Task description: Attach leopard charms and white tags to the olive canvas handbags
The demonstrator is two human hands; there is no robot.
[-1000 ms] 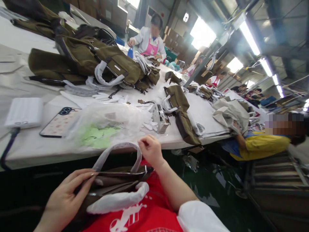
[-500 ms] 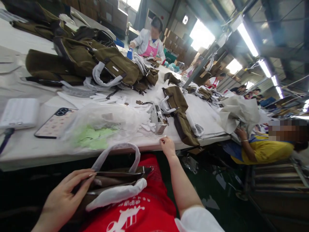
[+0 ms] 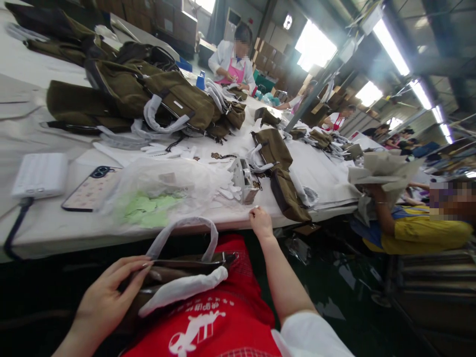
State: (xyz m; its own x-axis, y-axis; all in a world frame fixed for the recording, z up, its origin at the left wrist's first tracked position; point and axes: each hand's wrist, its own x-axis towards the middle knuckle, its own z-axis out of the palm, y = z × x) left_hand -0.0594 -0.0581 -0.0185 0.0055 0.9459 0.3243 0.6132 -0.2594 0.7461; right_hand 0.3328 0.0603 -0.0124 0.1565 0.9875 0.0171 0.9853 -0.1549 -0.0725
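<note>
A brown handbag (image 3: 178, 262) rests in my lap, its mouth facing up. Wrapping covers both handles: a pale upright loop (image 3: 186, 221) and a white-covered one (image 3: 186, 290) folded down in front. My left hand (image 3: 115, 292) pinches the bag's upper left rim between thumb and fingers. At the table's edge, my right hand (image 3: 262, 223) is closed with fingertips together; a tiny pale spot shows there, too small to name. Just beyond those fingers stands a small open box (image 3: 245, 183) with metal-looking bits beside it.
Olive bags (image 3: 156, 94) are heaped at the back left, and more bags (image 3: 280, 168) lie right of the box. A clear plastic bag with green pieces (image 3: 152, 203), a phone (image 3: 89, 188) and a white power bank (image 3: 40, 173) lie in front. A co-worker in yellow (image 3: 427, 228) handles paper at right.
The view has shifted slightly. My hands keep nearly the same places on the bag and at the table edge. The co-worker at right has raised and turned the paper.
</note>
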